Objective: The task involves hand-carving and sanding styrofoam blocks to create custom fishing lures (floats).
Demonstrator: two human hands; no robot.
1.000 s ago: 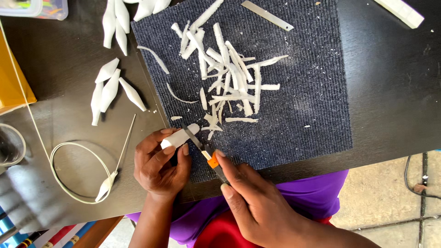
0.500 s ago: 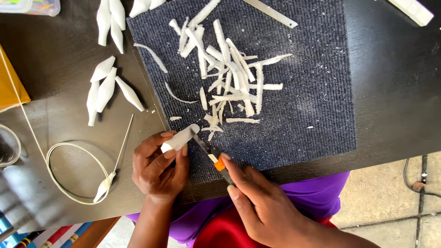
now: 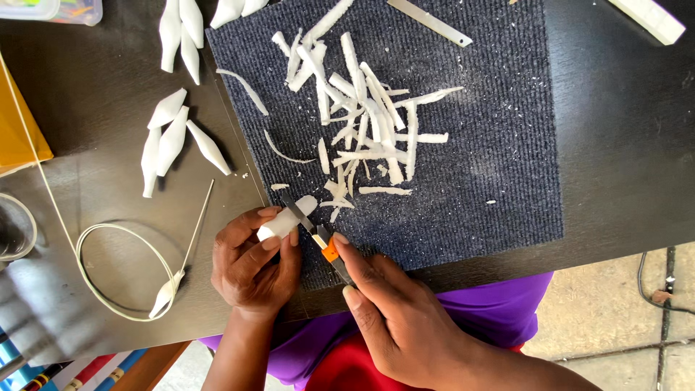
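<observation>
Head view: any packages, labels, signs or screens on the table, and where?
Clear plastic box: far left corner of the table, cut off by the frame, coloured bits inside.
Yellow-orange flat packet or folder: left edge, only partly in view.
No labels, signs or screens show.

**Bare hands, purple and red clothing**

Both the left hand [image 3: 253, 264] and right hand [image 3: 405, 318] are bare, forearms unsleeved, no rings or watch visible. At six o'clock, a purple garment [image 3: 492, 318] shows over red fabric [image 3: 340, 369].
</observation>
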